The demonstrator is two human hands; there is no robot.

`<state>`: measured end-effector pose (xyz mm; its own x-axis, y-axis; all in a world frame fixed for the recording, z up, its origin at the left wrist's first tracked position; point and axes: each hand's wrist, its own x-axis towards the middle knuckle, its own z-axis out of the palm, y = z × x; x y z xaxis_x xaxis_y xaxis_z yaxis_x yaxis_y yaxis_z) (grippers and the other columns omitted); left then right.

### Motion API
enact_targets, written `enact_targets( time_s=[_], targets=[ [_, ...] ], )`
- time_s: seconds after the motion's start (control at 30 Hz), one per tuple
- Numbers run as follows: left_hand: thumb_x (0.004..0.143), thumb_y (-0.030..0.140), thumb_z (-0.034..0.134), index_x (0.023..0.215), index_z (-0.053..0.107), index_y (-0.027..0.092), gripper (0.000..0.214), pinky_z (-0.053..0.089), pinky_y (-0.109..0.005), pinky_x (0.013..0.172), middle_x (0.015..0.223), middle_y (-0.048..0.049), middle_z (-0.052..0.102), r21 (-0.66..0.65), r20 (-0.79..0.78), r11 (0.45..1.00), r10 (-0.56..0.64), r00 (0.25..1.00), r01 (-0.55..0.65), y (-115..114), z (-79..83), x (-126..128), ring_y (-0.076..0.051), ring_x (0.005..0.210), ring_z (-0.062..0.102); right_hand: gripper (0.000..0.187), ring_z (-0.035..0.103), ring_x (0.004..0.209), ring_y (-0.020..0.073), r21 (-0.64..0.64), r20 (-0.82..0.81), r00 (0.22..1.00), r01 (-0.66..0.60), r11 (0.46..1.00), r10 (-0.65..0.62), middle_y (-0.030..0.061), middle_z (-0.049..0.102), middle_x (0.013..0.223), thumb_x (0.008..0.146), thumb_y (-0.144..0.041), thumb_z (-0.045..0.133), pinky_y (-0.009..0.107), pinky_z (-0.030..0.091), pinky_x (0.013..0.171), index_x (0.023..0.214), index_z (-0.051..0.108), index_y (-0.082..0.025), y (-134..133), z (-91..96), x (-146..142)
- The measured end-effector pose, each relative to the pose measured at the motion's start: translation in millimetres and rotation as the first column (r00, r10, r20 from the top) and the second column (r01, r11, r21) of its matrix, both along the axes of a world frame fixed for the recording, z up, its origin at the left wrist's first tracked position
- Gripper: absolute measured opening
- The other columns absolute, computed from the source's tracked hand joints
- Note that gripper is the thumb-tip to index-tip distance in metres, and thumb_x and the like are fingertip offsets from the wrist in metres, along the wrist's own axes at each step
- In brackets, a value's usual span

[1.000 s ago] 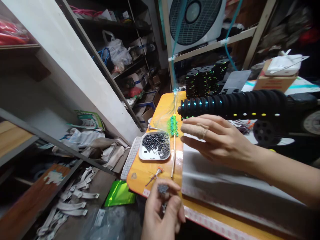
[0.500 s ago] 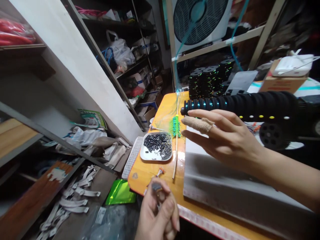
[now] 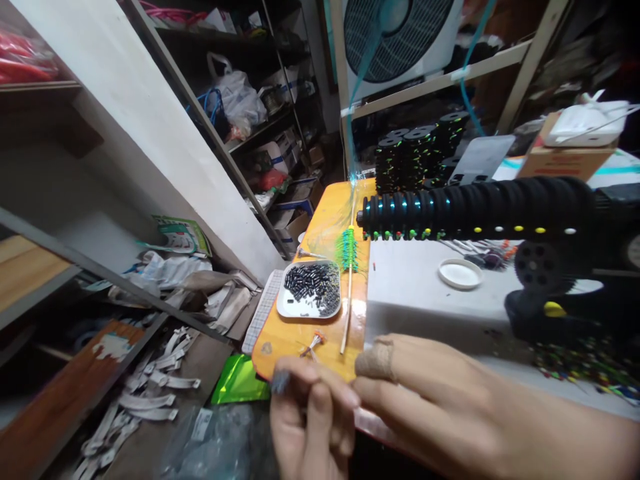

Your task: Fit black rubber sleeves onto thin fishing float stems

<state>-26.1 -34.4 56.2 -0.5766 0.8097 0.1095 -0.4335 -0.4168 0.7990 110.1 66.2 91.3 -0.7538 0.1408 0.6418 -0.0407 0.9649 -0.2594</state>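
Observation:
My left hand is at the bottom centre, closed in a pinch, with a dark grey covering or piece at one fingertip. Whatever it holds is too small and hidden to make out. Close against its fingertips comes my right hand, fingers bent together and one wrapped in tan tape; its thumb and anything pinched there are hidden. Beyond them lies an orange-tipped bundle of thin strands. A white tray holds small black tubes and finer pieces. Green bristly pieces sit on a thin wooden stick.
A black ridged cylinder with coloured beads along its underside reaches in from the right. Below it are a white lid and a scatter of coloured bits. Black spools and a fan stand behind the orange table.
My right hand has come down from the beaded cylinder to my left hand's fingertips, uncovering the bead row and the white lid. My left hand has shifted slightly left.

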Motion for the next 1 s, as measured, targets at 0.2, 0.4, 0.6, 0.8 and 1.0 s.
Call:
enact_targets(
  time_s=[0.2, 0.4, 0.6, 0.8, 1.0],
  targets=[
    [0.085, 0.048, 0.084, 0.09, 0.071, 0.017, 0.034, 0.03, -0.013, 0.048, 0.063, 0.0053, 0.052, -0.156, 0.259, 0.951, -0.223, 0.94, 0.268, 12, -10.8, 3, -0.003, 0.049, 0.03, 0.016, 0.062, 0.067, 0.0126, -0.305, -0.091, 0.992, 0.06, 0.951, -0.092, 0.0036, 0.068, 0.076, 0.098, -0.012, 0.057, 0.022, 0.05, 0.059, 0.089, 0.068, -0.017, 16, -5.7, -5],
    [0.084, 0.051, 0.084, 0.104, 0.072, 0.022, 0.037, 0.043, -0.019, 0.056, 0.084, 0.0003, 0.065, -0.198, 0.194, 0.942, -0.231, 0.953, 0.269, 13, -17.4, 16, -0.006, 0.057, 0.046, 0.02, 0.068, 0.061, 0.0122, -0.66, -0.077, 0.995, -0.007, 0.751, -0.058, 0.0044, 0.07, 0.078, 0.101, -0.027, 0.064, 0.021, 0.055, 0.054, 0.089, 0.077, -0.017, 22, -18.3, -7],
    [0.093, 0.056, 0.07, 0.096, 0.075, 0.021, 0.036, 0.053, -0.025, 0.07, 0.079, -0.0047, 0.072, -0.3, -0.084, 0.937, -0.214, 0.973, 0.18, 12, -21.8, 14, -0.02, 0.082, 0.07, 0.026, 0.07, 0.052, 0.0108, -0.77, -0.096, 0.995, -0.098, 0.63, 0.038, 0.0066, 0.074, 0.082, 0.103, -0.033, 0.063, 0.021, 0.058, 0.054, 0.089, 0.077, -0.015, 19, -17.7, -7],
    [0.091, 0.048, 0.077, 0.107, 0.071, 0.022, 0.031, 0.057, -0.029, 0.087, 0.108, -0.009, 0.077, -0.291, -0.049, 0.947, -0.157, 0.986, 0.136, 10, -18.8, 18, -0.023, 0.1, 0.073, 0.015, 0.07, 0.069, 0.0143, -0.495, -0.053, 0.992, 0.075, 0.866, -0.116, 0.0034, 0.073, 0.076, 0.095, -0.015, 0.065, 0.022, 0.055, 0.061, 0.085, 0.075, -0.019, 14, -5.4, -6],
    [0.094, 0.045, 0.074, 0.091, 0.066, 0.023, 0.023, 0.04, -0.013, 0.05, 0.061, 0.0062, 0.052, -0.099, 0.131, 0.994, -0.04, 0.991, 0.053, 8, -31.9, 20, -0.006, 0.052, 0.048, 0.016, 0.068, 0.069, 0.0148, -0.47, -0.093, 0.995, -0.006, 0.883, -0.043, 0.005, 0.072, 0.079, 0.097, -0.011, 0.061, 0.023, 0.055, 0.06, 0.09, 0.074, -0.018, 11, -9.3, -5]
  ],
)
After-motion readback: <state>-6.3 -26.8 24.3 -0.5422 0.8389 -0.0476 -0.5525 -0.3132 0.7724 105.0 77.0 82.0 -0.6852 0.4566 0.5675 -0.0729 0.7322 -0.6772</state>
